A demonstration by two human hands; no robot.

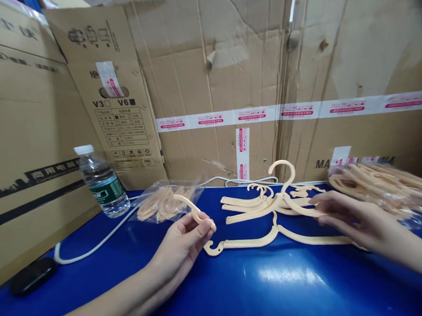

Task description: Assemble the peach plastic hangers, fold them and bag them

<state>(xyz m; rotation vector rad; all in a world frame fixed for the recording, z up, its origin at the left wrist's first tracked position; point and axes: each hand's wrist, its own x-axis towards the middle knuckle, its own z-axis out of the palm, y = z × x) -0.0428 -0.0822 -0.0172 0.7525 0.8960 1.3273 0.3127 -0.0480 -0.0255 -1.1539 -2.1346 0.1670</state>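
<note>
My left hand (182,242) pinches a small curved cream plastic hanger piece (187,203) between thumb and fingers. My right hand (362,218) grips the right arm of a cream plastic clothes hanger (304,210), whose hook points up. Part of that arm is hidden by the fingers. Behind it, several similar hangers (239,201) lie with their hooks overlapping. Nearer to me, another hanger (252,243) lies on the table, with a curled end piece at its left tip; its right tip passes under my right hand.
A clear bag of cream pieces (164,204) and a water bottle (104,187) stand left. A bag of hangers (382,182) lies right, loose pieces (303,191) beside it. A white cable (92,251) and black object (33,276) are left. Cardboard (214,82) walls the blue table (239,288).
</note>
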